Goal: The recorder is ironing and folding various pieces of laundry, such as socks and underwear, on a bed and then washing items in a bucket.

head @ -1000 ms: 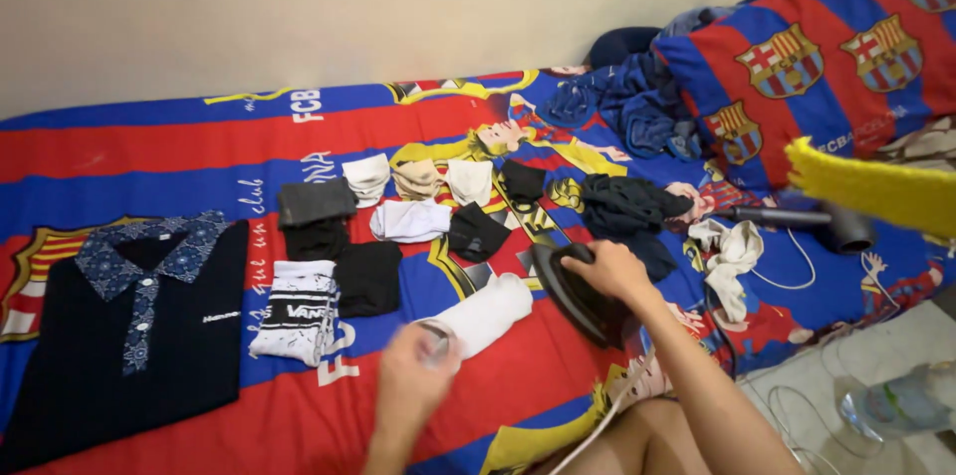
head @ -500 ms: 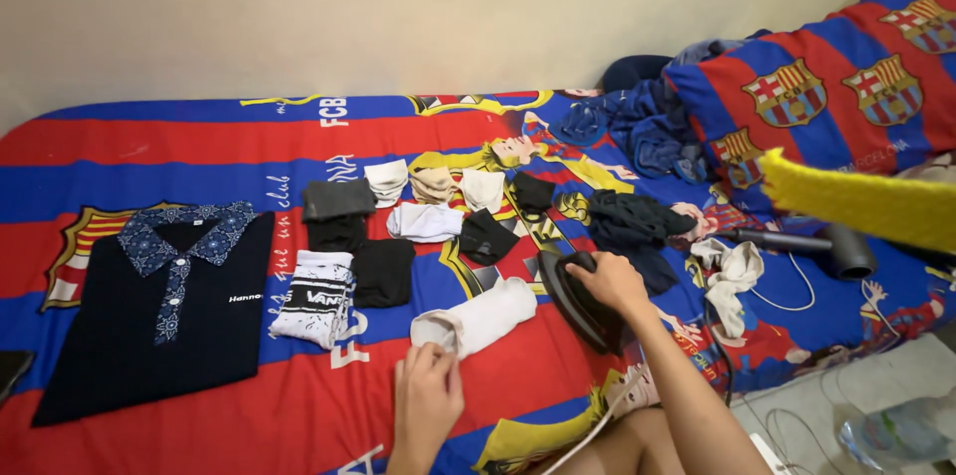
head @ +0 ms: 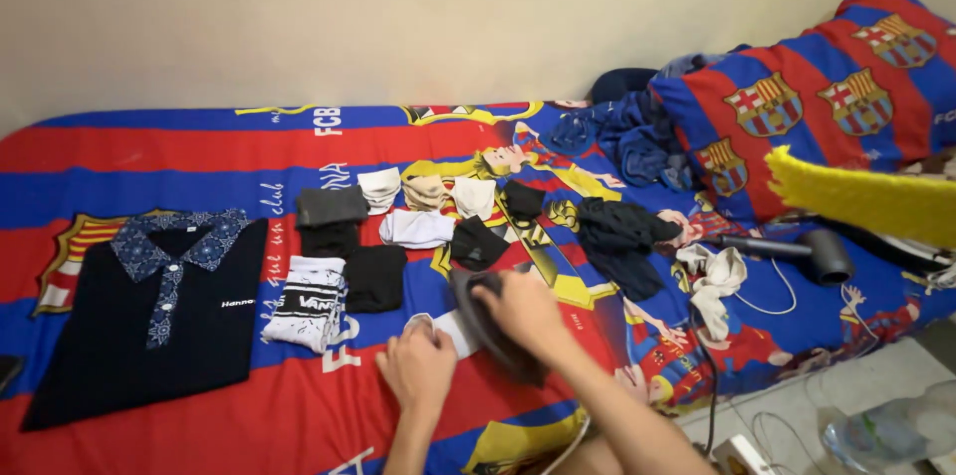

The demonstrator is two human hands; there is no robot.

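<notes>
- The right hand (head: 526, 308) is closed over the handle of a dark iron (head: 488, 321), which sits on a white sock (head: 443, 324) near the bed's front edge.
- The left hand (head: 418, 367) lies flat, fingers spread, pressing the sock's near end.
- Just left lies a black-and-white lettered sock (head: 307, 302); behind it are folded black, grey and white socks (head: 418, 226) in rows.
- A black collared shirt (head: 149, 321) with a small white chest label lies towards the bed's left end.
- The red-and-blue striped sheet (head: 149, 156) carries crests and white lettering.
- A crested pillow (head: 797, 97) fills the right rear corner, a dark hair dryer (head: 797, 251) before it.
</notes>
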